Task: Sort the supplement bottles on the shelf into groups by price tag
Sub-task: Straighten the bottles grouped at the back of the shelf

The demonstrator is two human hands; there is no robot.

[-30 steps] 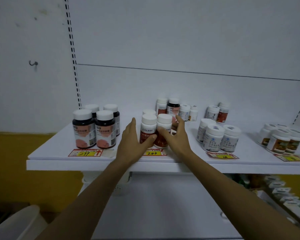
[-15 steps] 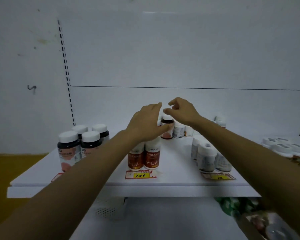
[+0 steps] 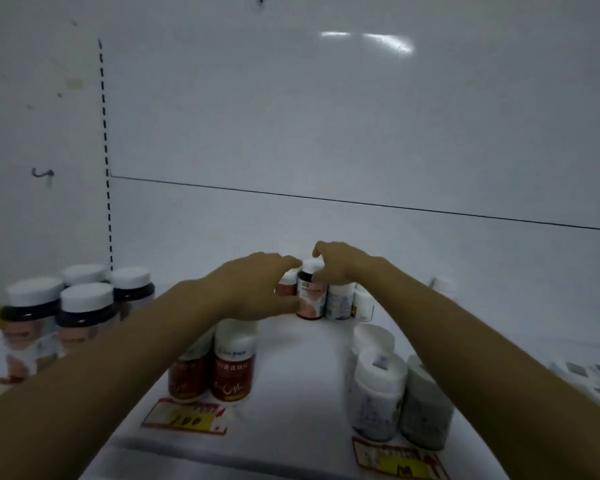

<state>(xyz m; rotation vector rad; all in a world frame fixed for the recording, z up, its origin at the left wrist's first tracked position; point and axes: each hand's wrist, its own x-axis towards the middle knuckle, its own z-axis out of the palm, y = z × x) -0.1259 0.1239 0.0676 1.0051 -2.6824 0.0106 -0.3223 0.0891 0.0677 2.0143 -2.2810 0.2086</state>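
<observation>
At the back of the white shelf (image 3: 302, 368) stands a dark bottle (image 3: 311, 299) with a white cap and pink label. My right hand (image 3: 342, 268) curls over its cap. My left hand (image 3: 257, 289) wraps around a small white bottle with a red label (image 3: 287, 289) just left of it, fingers above and thumb below. Two red-label bottles (image 3: 234, 370) stand in front, behind a yellow price tag (image 3: 185, 418) reading 200. Several dark bottles (image 3: 84, 317) form a group at the left. White bottles (image 3: 381, 393) cluster at the front right, behind another price tag (image 3: 397, 460).
Two more white bottles (image 3: 342, 303) stand right of the dark one, and a lone bottle (image 3: 442, 284) sits further right. Blurred bottles (image 3: 589, 375) lie at the right edge. A white back panel (image 3: 326, 133) closes the shelf behind.
Both hands left the two front red-label bottles, reached to the back row and closed on bottles there. The camera moved closer and lower over the shelf.
</observation>
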